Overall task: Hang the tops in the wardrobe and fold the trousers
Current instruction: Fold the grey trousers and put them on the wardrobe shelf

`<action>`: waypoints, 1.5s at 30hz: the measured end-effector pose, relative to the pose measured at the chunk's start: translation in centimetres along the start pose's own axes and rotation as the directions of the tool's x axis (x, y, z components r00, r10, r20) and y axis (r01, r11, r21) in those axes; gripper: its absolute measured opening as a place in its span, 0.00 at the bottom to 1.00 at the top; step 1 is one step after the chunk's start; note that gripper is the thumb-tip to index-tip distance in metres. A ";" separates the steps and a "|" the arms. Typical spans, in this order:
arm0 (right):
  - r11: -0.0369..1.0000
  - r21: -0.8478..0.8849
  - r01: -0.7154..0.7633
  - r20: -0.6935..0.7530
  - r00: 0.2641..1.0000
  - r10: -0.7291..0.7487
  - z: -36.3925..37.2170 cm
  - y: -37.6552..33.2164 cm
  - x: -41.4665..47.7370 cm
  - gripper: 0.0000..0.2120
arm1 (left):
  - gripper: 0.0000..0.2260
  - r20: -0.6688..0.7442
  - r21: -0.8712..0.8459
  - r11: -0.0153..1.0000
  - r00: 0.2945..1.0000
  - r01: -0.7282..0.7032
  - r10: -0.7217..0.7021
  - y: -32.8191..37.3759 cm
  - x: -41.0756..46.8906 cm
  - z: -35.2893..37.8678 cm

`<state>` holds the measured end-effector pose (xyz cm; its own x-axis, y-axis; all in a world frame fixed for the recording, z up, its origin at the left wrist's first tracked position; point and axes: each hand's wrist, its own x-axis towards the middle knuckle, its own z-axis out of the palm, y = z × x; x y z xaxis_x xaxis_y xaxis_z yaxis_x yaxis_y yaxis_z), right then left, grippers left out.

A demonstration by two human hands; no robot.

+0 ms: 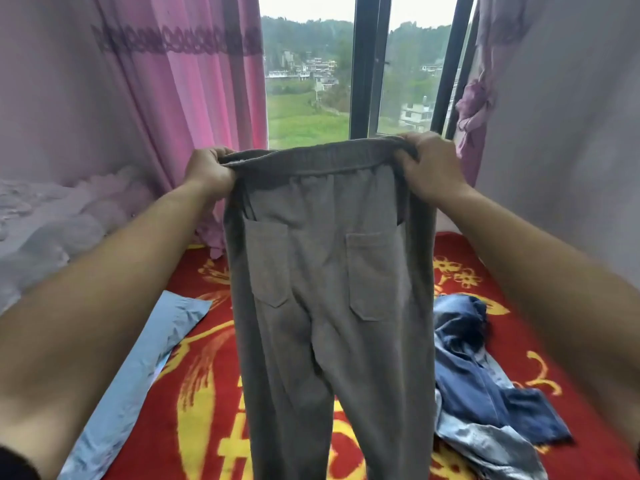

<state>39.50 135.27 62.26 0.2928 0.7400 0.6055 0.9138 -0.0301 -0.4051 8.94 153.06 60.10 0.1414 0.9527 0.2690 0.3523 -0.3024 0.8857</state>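
Observation:
A pair of grey trousers point(325, 271) with an elastic waistband and two patch pockets hangs upright in front of me, legs down over the bed. My left hand point(207, 169) grips the waistband's left end and my right hand point(427, 164) grips its right end, holding it stretched at about window-sill height. A crumpled pair of blue jeans point(485, 386) lies on the bed to the right of the hanging trousers. The trouser legs' lower ends run out of the frame.
The bed carries a red blanket with yellow patterns point(204, 393). A light blue flat garment point(138, 372) lies at the left. Pink curtains point(180, 98) hang at the left and a pale curtain point(554, 116) at the right, framing a window point(367, 71). White bedding point(45, 230) is piled far left.

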 end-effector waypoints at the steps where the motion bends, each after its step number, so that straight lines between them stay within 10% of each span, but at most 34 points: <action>1: 1.000 -0.011 0.000 -0.009 1.000 0.000 1.1 1.0 1.5 0.17 | 0.09 -0.038 -0.020 1.000 0.999 0.014 -0.015 -0.1 1.6 1.0; 13: 0.977 -0.068 0.203 -0.371 0.904 -0.214 4.0 4.7 12.2 0.20 | 0.14 -0.544 0.070 0.929 0.766 -0.364 0.341 7.2 11.1 2.8; 17: 0.962 -0.153 0.226 -0.196 0.947 -0.254 5.3 5.0 8.4 0.24 | 0.10 -0.305 0.448 0.818 0.798 -0.362 0.520 1.9 8.5 1.8; 20: 0.978 -0.141 0.156 -0.008 0.987 -0.159 8.8 6.4 2.6 0.26 | 0.05 0.103 0.768 0.449 0.780 -0.457 0.618 -4.7 4.3 2.2; 23: 0.981 -0.133 0.141 0.180 0.977 -0.116 14.3 8.9 -6.0 0.20 | 0.09 0.435 0.765 0.218 0.736 -0.606 0.519 -12.2 -1.2 3.8; 28: 0.987 -0.157 -0.007 0.456 0.886 0.079 23.6 12.7 -22.7 0.18 | 0.14 0.628 0.663 0.317 0.735 -0.678 0.256 -27.6 -11.5 9.0; 37: 0.938 -0.330 -0.103 0.851 0.397 0.344 31.9 13.4 -46.3 0.22 | 0.12 0.710 0.698 0.319 0.561 -0.641 -0.426 -44.2 -30.7 13.6; 45: 0.921 -0.383 -0.072 0.790 0.491 0.367 35.5 14.3 -54.3 0.29 | 0.26 0.633 0.770 0.291 0.620 -0.568 -0.464 -49.9 -35.7 15.0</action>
<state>26.67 118.48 -0.74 0.2566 0.8833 -0.3924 0.9284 -0.3381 -0.1539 0.17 133.69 0.59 0.5096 0.7113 -0.4840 0.7342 -0.6529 -0.1864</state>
